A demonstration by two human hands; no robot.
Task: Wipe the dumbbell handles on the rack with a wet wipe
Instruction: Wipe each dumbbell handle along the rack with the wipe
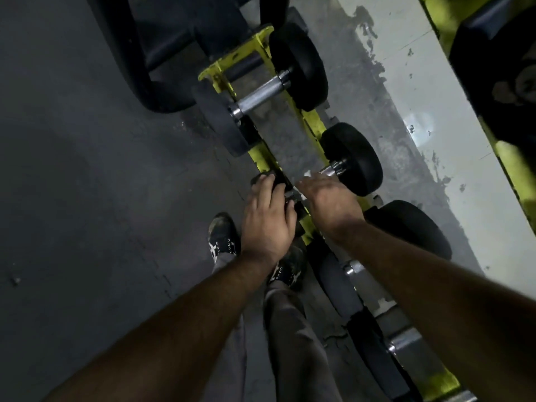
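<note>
While both hands cover it, the dumbbell point(345, 172) lies crosswise on the rack point(261, 158).

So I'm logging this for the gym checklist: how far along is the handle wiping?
Nothing is visibly finished. The right hand covers the middle dumbbell's handle, a white scrap showing; the left hand grips its near weight. The far dumbbell's handle and nearer ones remain.

The left hand point(268, 219) gripped a dumbbell's near weight point(268, 181) on the yellow rack point(262, 158); the right hand point(327, 198) covered its handle, a white wipe point(307, 173) barely showing.
</note>
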